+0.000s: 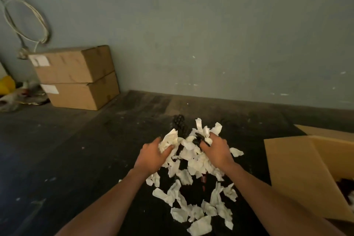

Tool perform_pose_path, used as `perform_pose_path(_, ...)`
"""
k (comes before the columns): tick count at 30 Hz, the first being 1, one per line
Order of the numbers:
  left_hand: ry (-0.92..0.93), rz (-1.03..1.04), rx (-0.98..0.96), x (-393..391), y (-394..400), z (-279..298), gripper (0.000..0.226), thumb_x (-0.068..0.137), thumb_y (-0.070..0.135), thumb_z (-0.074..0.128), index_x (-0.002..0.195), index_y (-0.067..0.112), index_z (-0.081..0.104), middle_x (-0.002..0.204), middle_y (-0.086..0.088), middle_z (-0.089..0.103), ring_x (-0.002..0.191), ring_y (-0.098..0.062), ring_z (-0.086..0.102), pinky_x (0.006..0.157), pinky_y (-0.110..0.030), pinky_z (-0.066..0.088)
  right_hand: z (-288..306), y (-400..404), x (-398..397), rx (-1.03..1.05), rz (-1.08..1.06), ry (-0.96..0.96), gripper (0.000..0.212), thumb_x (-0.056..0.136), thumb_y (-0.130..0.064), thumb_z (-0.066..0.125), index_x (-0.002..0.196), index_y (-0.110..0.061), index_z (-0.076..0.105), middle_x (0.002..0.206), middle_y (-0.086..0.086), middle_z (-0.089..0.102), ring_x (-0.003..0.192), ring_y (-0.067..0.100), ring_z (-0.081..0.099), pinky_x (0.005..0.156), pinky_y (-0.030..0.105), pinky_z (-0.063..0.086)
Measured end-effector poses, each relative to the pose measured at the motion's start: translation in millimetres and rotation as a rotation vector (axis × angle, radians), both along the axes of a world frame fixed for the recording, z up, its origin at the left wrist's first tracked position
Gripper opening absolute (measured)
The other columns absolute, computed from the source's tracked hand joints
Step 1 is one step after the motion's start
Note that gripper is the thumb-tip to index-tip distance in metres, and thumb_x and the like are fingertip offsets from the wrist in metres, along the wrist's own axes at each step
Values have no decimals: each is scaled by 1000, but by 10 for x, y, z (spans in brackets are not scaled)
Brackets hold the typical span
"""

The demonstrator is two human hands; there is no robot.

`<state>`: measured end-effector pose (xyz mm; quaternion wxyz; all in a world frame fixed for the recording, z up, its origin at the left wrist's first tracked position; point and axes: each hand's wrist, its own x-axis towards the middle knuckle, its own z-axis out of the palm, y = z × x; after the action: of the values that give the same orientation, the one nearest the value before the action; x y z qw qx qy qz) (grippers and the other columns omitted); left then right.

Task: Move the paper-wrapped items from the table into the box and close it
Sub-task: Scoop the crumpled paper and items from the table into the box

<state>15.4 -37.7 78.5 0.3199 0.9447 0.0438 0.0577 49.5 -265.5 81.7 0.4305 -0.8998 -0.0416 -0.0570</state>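
Note:
A heap of white paper-wrapped items (193,161) lies on the dark table (86,159), with dark objects showing between the wraps. My left hand (153,155) grips a bunch of wrapped pieces at the heap's left side. My right hand (217,150) closes on another bunch at the upper right of the heap, a black piece poking out by its fingers. The open cardboard box (298,174) stands at the right edge, its flap toward the heap; some dark contents show inside at the far right.
Two closed cardboard boxes (76,76) are stacked at the back left against the grey wall. A yellow object and clutter (11,92) lie left of them. A coiled white cable (24,21) hangs on the wall.

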Motion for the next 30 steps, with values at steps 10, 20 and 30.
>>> perform_pose_path(10,-76,95,-89,-810,-253,549,75,94,58,48,149,10,33,139,-16,53,108,-21,59,79,-26,39,650,33,-719,84,-117,-26,23,93,-32,58,112,-20,63,107,10,63,84,21,59,64,31,45)
perform_pose_path(20,-166,87,-185,-977,-910,907,68,89,65,48,132,12,52,118,-12,64,102,-30,64,83,-38,52,1026,-573,-1096,163,-240,-48,34,91,-29,59,122,-18,64,104,10,68,92,26,64,81,37,53)
perform_pose_path(30,-197,-99,-157,-563,-2574,1136,63,91,65,44,122,12,58,118,-12,63,110,-32,58,77,-35,42,1271,-2256,-1156,153,-407,-88,26,91,-25,59,111,-11,64,98,10,65,85,26,58,73,31,43)
